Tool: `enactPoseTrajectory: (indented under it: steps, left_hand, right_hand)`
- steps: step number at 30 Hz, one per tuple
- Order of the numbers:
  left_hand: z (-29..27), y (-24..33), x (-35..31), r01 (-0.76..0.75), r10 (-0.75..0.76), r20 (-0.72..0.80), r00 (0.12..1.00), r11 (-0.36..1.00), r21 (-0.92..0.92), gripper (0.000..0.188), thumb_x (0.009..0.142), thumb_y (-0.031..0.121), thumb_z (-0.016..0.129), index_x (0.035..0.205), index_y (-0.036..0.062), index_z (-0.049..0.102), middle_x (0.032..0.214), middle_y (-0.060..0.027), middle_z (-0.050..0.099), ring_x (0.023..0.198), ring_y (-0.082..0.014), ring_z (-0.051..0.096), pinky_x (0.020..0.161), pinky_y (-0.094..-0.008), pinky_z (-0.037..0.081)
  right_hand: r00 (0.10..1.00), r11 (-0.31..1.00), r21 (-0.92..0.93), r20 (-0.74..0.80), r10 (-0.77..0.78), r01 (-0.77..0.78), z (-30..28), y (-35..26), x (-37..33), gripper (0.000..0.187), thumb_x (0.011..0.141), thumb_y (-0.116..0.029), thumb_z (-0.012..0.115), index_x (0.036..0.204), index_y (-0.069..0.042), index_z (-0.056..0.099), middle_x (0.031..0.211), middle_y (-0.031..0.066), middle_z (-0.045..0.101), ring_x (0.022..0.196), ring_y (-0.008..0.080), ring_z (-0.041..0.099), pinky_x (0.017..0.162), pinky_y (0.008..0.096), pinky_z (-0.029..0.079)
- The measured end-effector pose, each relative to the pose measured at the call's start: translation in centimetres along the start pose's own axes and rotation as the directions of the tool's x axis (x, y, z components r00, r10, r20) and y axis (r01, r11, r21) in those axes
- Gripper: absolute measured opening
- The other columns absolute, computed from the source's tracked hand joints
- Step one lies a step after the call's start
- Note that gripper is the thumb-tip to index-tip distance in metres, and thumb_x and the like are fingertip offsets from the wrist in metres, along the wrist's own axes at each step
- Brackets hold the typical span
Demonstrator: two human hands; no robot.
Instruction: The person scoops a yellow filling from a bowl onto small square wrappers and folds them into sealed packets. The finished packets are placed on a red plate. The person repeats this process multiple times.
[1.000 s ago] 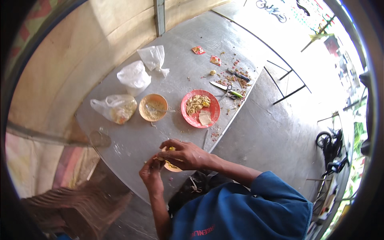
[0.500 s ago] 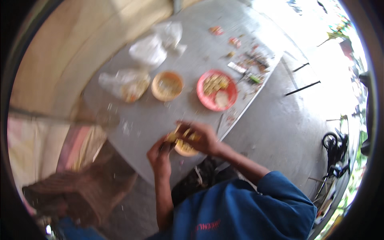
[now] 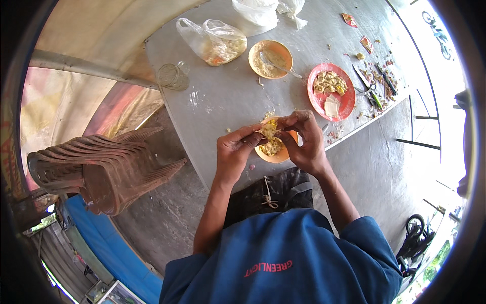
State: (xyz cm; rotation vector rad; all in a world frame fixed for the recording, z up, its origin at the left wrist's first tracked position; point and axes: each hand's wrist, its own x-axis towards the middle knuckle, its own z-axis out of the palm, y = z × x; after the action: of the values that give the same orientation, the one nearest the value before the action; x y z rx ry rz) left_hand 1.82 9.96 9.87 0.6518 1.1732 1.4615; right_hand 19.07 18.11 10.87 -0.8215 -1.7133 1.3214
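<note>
Between my two hands is a small thin dough wrapper with yellow chopped filling point(image 3: 269, 130). My left hand point(image 3: 234, 152) pinches its left edge between thumb and fingers. On the other side my right hand point(image 3: 308, 144) grips it the same way. Just beneath sits a small orange bowl point(image 3: 277, 160) of yellow chopped filling, partly hidden by my hands. Beyond my right hand, a red plate point(image 3: 347, 104) carries several folded parcels point(image 3: 329, 82) and pale square wrappers point(image 3: 332, 107). Farther off, an orange bowl point(image 3: 289, 54) contains pale paste and a spoon point(image 3: 276, 65).
A clear plastic bag point(image 3: 220, 48) of scraps, white bags point(image 3: 255, 17) and a glass mug point(image 3: 173, 77) stand on the grey table point(image 3: 217, 106). Scissors point(image 3: 368, 90), a knife point(image 3: 361, 77) and scattered peelings lie by its right edge. Stacked brown chairs point(image 3: 106, 167) are at left.
The view has shifted, so the table things appear higher and farther right. My hands remain over the small bowl, now facing each other with the filled wrapper between them.
</note>
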Motion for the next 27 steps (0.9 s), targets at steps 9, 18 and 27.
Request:
enactPoseTrajectory:
  steps: [9,18,27]
  left_hand:
    - [0.5,-0.3,1.2,-0.042,0.04,-0.078,0.996,0.999,-0.024,0.023,0.099,-0.002,0.06,0.121,-0.0073,0.068,0.113,-0.0167,0.072,0.102,-0.0233,0.072,0.094,-0.0368,0.06]
    - [0.5,-0.9,1.1,-0.088,0.108,-0.091,0.99,0.976,0.198,0.025,0.095,-0.011,0.06,0.118,-0.0073,0.069,0.115,-0.0149,0.069,0.106,-0.0219,0.068,0.097,-0.0378,0.059]
    - [0.3,-3.5,1.1,-0.124,0.163,-0.103,0.981,0.941,0.314,0.02,0.091,-0.01,0.068,0.111,-0.0047,0.073,0.111,-0.0107,0.071,0.103,-0.0175,0.068,0.09,-0.0298,0.057]
  right_hand:
    - [0.996,0.998,-0.007,0.063,0.063,-0.063,-1.0,0.4,1.2,0.038,0.089,0.011,0.071,0.115,-0.001,0.046,0.108,0.0134,0.065,0.103,0.0215,0.069,0.088,0.0358,0.059]
    - [0.998,0.996,-0.061,0.034,0.059,-0.057,-0.7,2.1,1.5,0.034,0.088,0.009,0.072,0.101,-0.003,0.043,0.102,0.0155,0.067,0.095,0.0247,0.07,0.083,0.0353,0.058]
    - [1.0,0.993,-0.119,-0.013,-0.015,0.014,-1.0,4.5,0.0,0.029,0.083,0.013,0.066,0.09,-0.003,0.042,0.095,0.0187,0.071,0.083,0.039,0.068,0.07,0.0408,0.054]
